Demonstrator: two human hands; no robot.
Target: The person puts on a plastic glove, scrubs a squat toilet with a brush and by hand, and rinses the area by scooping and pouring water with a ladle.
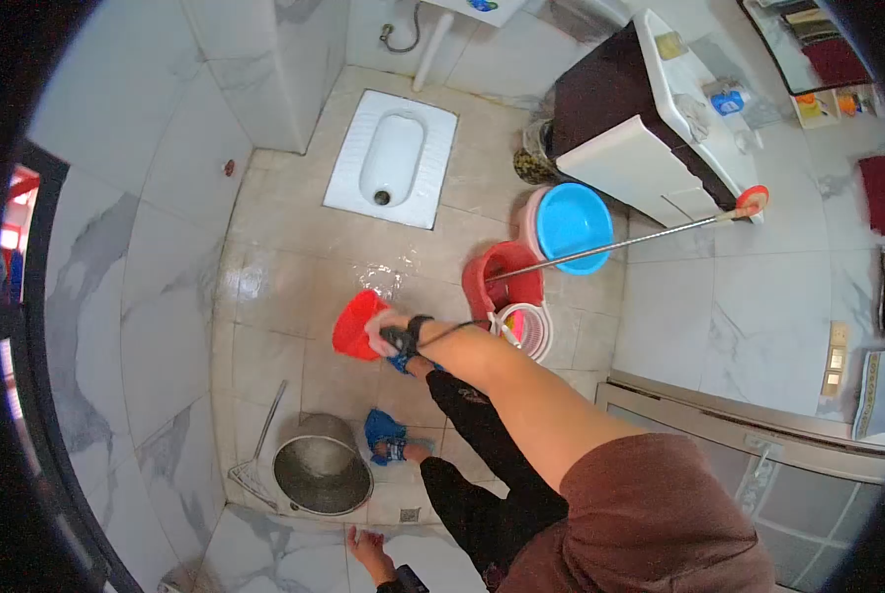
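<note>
My right hand (391, 332) is closed on a red plastic scoop (353, 328), held above the tiled floor. Its handle is hidden by my fingers, and a dark band with a cord circles that wrist. Wet, shiny floor tiles (383, 282) lie between the scoop and a white squat toilet (440, 158). My left hand (367, 550) hangs low near the wall with its fingers apart and nothing in them. A large metal pot (324, 476) stands closest to that hand. Blue covers (384, 431) are on my feet.
A red mop bucket (477, 282) with a white spin basket holds a long-handled mop (650, 237) slanting right. Behind it sits a blue basin (574, 227) by the vanity cabinet (605, 148). A squeegee-like tool (269, 425) leans left of the pot. A floor drain (410, 515) lies nearby.
</note>
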